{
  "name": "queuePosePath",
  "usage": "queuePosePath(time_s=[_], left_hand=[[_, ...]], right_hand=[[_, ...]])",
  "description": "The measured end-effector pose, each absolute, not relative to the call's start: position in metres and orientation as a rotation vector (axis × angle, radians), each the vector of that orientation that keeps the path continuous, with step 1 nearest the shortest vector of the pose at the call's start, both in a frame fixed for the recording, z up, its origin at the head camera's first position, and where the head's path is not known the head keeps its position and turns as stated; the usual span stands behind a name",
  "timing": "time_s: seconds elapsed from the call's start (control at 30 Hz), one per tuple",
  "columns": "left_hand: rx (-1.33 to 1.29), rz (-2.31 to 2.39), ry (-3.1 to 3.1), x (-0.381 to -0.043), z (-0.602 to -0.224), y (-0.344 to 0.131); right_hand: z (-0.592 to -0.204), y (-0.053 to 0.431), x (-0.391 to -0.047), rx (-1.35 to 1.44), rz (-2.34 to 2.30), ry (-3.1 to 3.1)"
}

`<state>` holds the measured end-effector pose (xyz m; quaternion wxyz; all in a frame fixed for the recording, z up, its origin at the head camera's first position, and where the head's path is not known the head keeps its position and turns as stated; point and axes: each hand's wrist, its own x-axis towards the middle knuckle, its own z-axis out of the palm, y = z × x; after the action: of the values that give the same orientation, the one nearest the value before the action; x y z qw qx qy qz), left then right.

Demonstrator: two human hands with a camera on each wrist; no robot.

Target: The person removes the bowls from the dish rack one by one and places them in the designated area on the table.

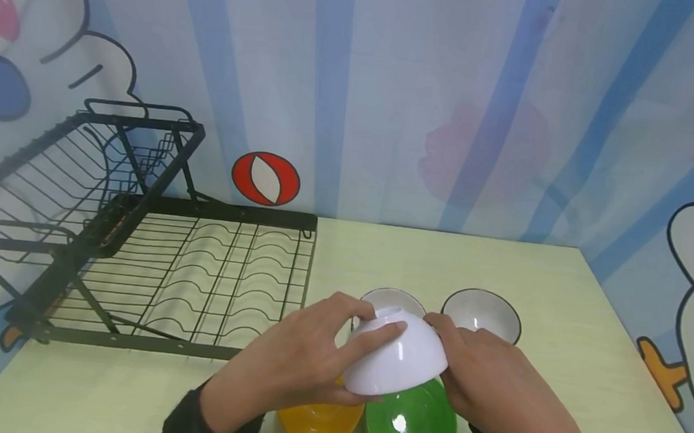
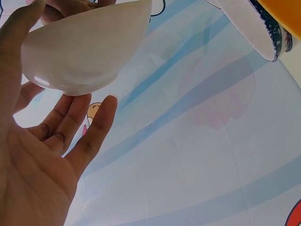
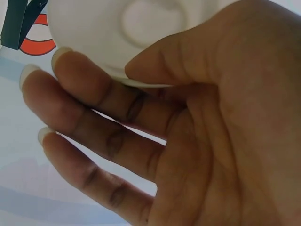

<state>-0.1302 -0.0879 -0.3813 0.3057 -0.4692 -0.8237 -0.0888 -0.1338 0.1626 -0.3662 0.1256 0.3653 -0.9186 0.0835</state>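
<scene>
Both hands hold a white bowl (image 1: 400, 356), tipped bottom-up, above the table. My left hand (image 1: 306, 349) has its thumb and fingers spread round the bowl's left side; in the left wrist view the white bowl (image 2: 89, 47) sits between thumb and fingertips. At the other side, my right hand (image 1: 487, 374) pinches the rim between thumb and fingers, and the right wrist view shows the foot ring of the white bowl (image 3: 153, 21). Below are a yellow bowl (image 1: 319, 426) and a green bowl (image 1: 412, 422), both partly hidden.
A black wire dish rack (image 1: 213, 287) with a raised upper tier (image 1: 69, 174) stands at left. Behind the hands are two dark-rimmed, white-lined bowls, a left one (image 1: 394, 298) partly covered and a right one (image 1: 481, 312). A printed cloth (image 1: 381, 97) hangs behind the table (image 1: 563, 342).
</scene>
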Motion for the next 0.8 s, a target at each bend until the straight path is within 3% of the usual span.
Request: queuePosePath(time_s=[0.8], left_hand=[[-1.241,-0.133,-2.196,-0.129,-0.372,-0.1]], right_hand=[[-0.359,0.177,-0.135,0.931,0.215,-2.813]])
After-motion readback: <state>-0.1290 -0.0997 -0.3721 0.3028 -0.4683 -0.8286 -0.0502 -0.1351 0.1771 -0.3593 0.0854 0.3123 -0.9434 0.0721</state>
